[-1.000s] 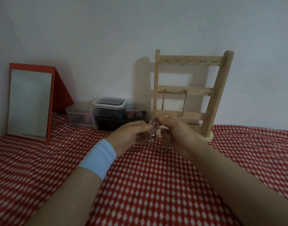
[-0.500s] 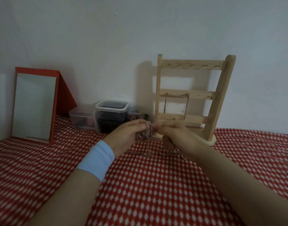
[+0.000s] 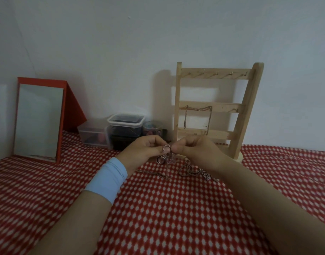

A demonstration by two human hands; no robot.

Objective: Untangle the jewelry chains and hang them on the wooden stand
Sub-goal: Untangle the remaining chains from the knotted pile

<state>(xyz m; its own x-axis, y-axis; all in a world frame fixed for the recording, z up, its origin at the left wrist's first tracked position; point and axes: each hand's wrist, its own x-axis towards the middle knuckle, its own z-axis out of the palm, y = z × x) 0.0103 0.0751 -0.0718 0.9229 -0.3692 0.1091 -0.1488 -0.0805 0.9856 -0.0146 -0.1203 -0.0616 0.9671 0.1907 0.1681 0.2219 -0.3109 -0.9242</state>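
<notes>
My left hand (image 3: 145,150) and my right hand (image 3: 198,150) meet just above the cloth, and both pinch a tangle of silver chains (image 3: 167,155) between thumb and fingers. A round pendant (image 3: 160,160) hangs from the tangle under my left thumb. More chain (image 3: 190,171) trails down onto the red checked cloth below my right hand. Behind my hands stands the wooden stand (image 3: 215,109), upright against the wall, with three hook bars. One chain (image 3: 198,115) hangs from its middle bar.
A red-framed mirror (image 3: 40,118) leans at the back left. Clear plastic boxes (image 3: 125,128) and a small jar (image 3: 151,128) sit against the wall left of the stand. A red checked cloth (image 3: 158,208) covers the surface.
The view has tilted and shifted slightly. My hands stay together on the tangle and have lowered a little, and more chain has been drawn out, now lying on the cloth under my right hand.
</notes>
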